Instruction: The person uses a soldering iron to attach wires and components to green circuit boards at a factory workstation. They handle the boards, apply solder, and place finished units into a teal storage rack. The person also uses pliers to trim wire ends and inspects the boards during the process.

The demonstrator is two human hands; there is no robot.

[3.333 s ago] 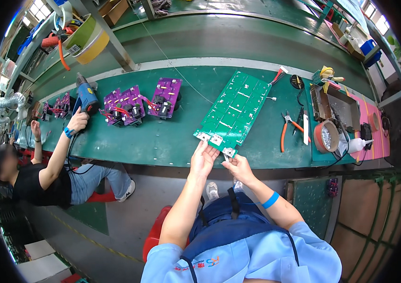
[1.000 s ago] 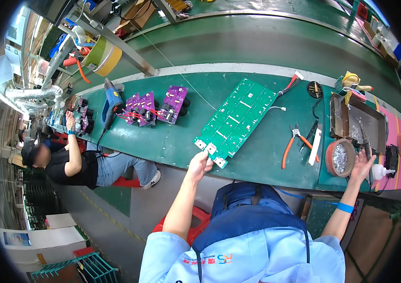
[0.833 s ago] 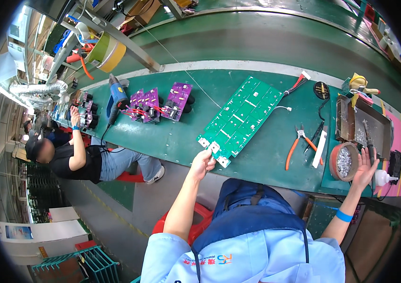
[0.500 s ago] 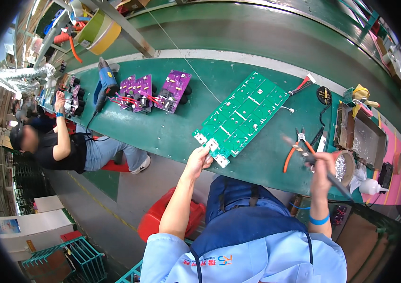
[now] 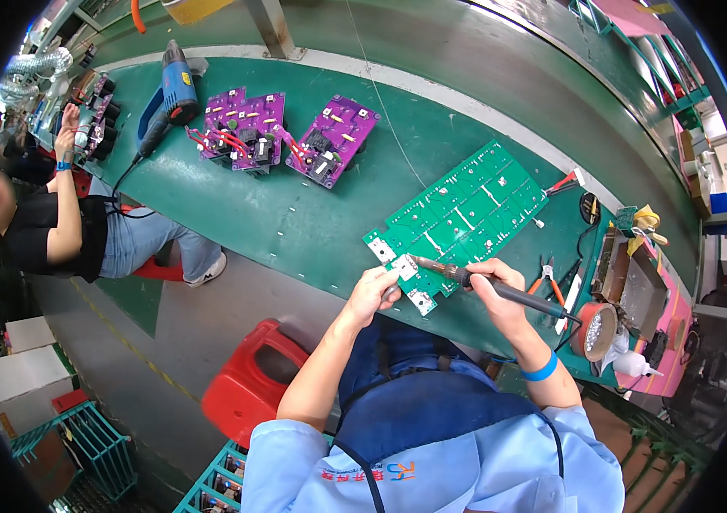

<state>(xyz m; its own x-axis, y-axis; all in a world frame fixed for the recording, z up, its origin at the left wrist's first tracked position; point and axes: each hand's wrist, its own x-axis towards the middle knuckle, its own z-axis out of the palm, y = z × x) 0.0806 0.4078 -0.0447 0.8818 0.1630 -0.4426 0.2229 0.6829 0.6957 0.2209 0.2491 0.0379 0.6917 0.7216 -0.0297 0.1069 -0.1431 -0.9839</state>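
A long green circuit board (image 5: pixel 453 209) lies slantwise on the bench, with white pads on its near left end. My left hand (image 5: pixel 369 296) is closed at that end, its thumb against a tab of the board. A small grey piece shows by its fingers, too little to name. In my right hand (image 5: pixel 504 295) is a soldering iron (image 5: pixel 513 295) with a dark handle. Its metal tip rests at or just over the middle white pad; contact is hard to tell. Orange-handled cutters (image 5: pixel 549 278) lie right of the board.
Purple circuit boards (image 5: pixel 338 141) with red wires and a blue heat gun (image 5: pixel 179 85) lie at the left. At the right stand a round tub (image 5: pixel 596 332), a box (image 5: pixel 641 291) and a white bottle (image 5: pixel 632 364). Another person (image 5: pixel 55 222) works at far left; a red stool (image 5: pixel 248 385) is below.
My right hand has brought the soldering iron leftward from beside the cutters to the board's near end. My left hand stays at that end. The view has shifted.
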